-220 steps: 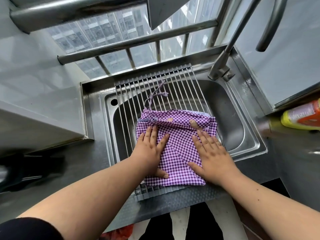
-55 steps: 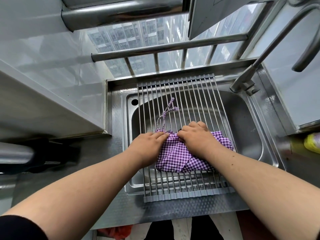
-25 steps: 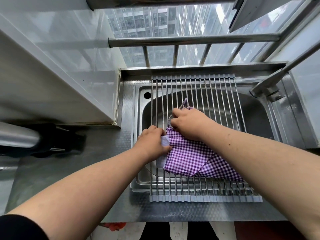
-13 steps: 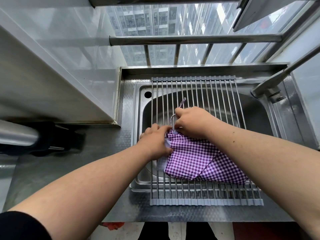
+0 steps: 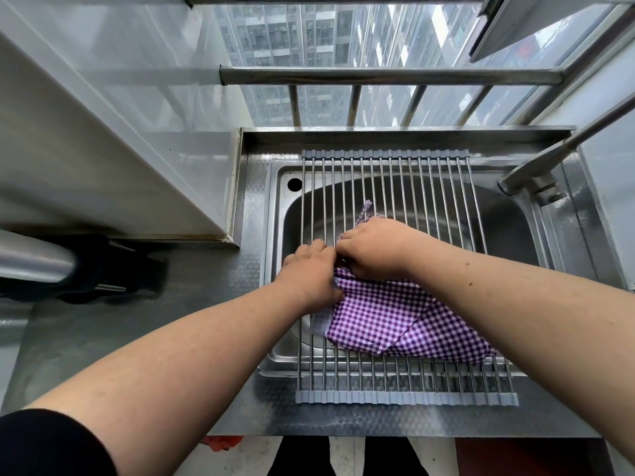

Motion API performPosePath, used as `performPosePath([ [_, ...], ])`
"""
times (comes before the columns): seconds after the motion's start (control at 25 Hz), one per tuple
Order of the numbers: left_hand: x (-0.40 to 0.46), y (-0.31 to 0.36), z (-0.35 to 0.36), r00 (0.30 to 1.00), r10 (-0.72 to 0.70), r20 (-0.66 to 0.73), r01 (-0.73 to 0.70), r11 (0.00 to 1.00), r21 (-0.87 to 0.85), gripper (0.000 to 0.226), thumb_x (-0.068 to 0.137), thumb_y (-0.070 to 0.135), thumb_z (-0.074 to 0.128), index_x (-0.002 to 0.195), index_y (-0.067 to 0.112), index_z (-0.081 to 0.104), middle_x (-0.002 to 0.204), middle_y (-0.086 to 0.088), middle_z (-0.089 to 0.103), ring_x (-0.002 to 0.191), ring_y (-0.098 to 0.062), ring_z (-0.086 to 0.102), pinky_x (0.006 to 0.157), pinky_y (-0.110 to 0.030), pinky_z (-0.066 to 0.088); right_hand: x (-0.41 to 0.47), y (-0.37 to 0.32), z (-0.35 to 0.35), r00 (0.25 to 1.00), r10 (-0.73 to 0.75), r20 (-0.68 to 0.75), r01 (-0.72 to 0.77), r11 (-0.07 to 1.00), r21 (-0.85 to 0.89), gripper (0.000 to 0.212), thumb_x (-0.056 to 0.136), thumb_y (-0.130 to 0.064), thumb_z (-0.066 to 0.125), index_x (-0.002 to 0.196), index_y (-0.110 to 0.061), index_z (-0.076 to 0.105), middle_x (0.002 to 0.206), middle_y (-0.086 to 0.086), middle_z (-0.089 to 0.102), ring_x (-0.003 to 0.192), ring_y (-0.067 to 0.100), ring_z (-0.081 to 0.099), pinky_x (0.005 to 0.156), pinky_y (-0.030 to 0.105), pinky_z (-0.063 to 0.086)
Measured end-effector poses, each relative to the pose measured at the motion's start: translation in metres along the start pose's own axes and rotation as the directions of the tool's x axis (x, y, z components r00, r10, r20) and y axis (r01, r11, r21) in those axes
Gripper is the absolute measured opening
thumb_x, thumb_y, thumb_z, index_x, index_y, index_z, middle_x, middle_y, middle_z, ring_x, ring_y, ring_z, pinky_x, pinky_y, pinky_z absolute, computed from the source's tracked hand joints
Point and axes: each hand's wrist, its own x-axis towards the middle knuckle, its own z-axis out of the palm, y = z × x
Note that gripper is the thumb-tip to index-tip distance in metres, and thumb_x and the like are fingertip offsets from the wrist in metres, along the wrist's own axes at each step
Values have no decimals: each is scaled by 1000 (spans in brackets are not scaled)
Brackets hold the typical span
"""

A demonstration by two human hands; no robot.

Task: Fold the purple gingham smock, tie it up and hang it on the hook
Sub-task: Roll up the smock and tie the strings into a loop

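The folded purple gingham smock (image 5: 395,321) lies on the roll-up wire rack (image 5: 395,173) over the steel sink (image 5: 508,221). My left hand (image 5: 309,276) grips the smock's bunched left end, fingers curled over the cloth. My right hand (image 5: 374,247) grips the same end from above and holds the smock's tie string (image 5: 365,211), whose frayed tip sticks out beyond my knuckles. My right forearm covers the smock's right part. No hook is in view.
A tap (image 5: 536,173) rises at the sink's right rear. A barred window (image 5: 378,77) runs behind the sink. A white wall ledge (image 5: 120,149) stands at the left, with a dark object (image 5: 103,269) on the steel counter (image 5: 171,321) below it.
Both hands have drawn closer together at the smock's left end. My right hand has pulled the tie string in, so less of it shows.
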Motion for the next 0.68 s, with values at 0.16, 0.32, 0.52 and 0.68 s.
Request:
performPosePath([
  [0.16,-1,-2,-1,1000,1,2,-1,999,-53,57,80,44,76,129,30,51,128,4,47,120,-21,45,107,-43,42,-4,3,3,987,158,-1,-158,987,38,13,103,-37,53,108,-26,57,94,-8,67,86,18,66,78,39,58],
  [0.32,0,-4,-2,1000,8,8,-7,995,-103,48,79,41,78,118,36,50,123,8,47,117,-19,44,106,-41,41,-20,3,6,924,308,-225,-315,949,6,11,103,-32,55,101,-22,60,88,-6,63,77,18,61,72,35,55],
  [0.52,4,-4,-8,999,3,49,4,992,-129,55,74,43,82,118,38,50,120,9,47,116,-17,44,105,-41,41,-59,-52,24,911,354,-212,-345,935,79,21,105,-32,43,110,-16,56,94,-3,50,80,16,50,76,30,52],
  [0.68,10,-1,-15,996,6,85,2,996,-88,62,74,45,82,127,35,53,118,7,48,119,-20,46,108,-43,43,-74,-102,70,903,418,98,-418,908,-22,79,98,-57,51,149,1,33,119,12,46,102,25,47,92,41,50],
])
